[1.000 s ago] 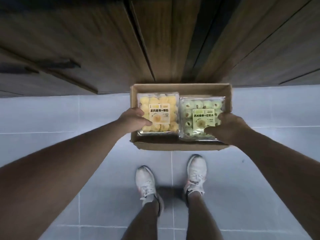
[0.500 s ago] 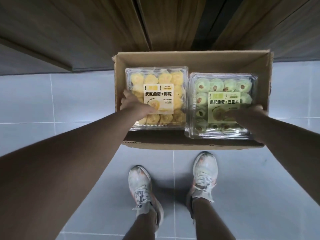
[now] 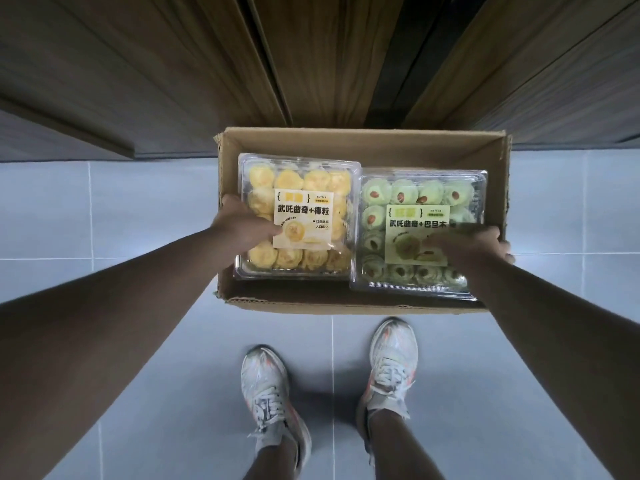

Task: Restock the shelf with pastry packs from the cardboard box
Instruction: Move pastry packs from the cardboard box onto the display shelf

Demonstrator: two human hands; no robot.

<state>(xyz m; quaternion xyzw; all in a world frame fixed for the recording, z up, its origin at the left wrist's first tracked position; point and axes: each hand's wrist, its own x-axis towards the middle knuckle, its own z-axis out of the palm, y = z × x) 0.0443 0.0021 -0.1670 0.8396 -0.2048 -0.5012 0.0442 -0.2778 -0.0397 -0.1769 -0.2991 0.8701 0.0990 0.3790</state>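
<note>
Grey floor tiles (image 3: 131, 209) with pale grout lines covered the ground, and light reflected softly on them at the left. At the far side stood dark wooden cabinet fronts (image 3: 166, 71), with a narrow black gap between two panels. An open cardboard box (image 3: 363, 147) stood on the tiles just before the cabinet, and its far inner wall was bare brown.

Two clear plastic packs were over the box, side by side and touching. The yellow pastry pack (image 3: 298, 216) was at the left, and the green pastry pack (image 3: 419, 233) at the right lay a little nearer, with its left edge overlapping the yellow one. Both carried a printed label on the lid.

The left hand (image 3: 242, 226) gripped the left edge of the yellow pack, thumb on the lid beside the label and fingers curled around the side. The right hand (image 3: 471, 244) gripped the right near part of the green pack, thumb pressed on the label, fingers under the edge.

Near the box, two white sneakers (image 3: 391, 368) with orange marks stood on the tiles, one on each side of a grout line.
</note>
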